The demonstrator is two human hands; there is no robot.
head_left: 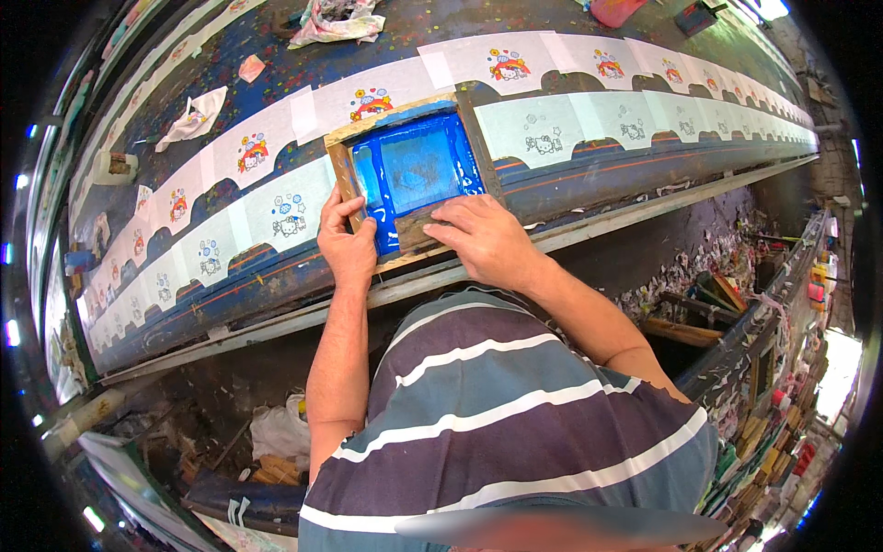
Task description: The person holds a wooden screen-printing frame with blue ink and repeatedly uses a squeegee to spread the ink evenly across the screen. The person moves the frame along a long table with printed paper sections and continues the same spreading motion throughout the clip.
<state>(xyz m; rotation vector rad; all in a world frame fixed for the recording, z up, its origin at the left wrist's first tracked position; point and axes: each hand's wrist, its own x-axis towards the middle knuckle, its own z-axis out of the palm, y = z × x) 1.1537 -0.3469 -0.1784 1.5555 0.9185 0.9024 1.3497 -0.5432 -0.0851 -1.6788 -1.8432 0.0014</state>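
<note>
the wooden frame [476, 143] lies near the middle of the picture, tilted slightly, over the lower row of white sheets [506, 120] on the long dark table [589, 179]. the left hand [349, 237] is closed around its left bar, fingers outside and thumb reaching in, probably to stop it sliding. the right hand [485, 237] grips a worn wooden block [414, 230] at the frame's lower right corner, fingertips bent over its top edge, likely for firm, even control. the sheets sit edge to edge, presumably so the frame can line up with each. the frame itself looks old and stained, blue-smeared along its top bar; inside, glossy blue ink [387, 195] surrounds a paler, bluish mesh window [418, 164] with a greyish smudge in its middle.
</note>
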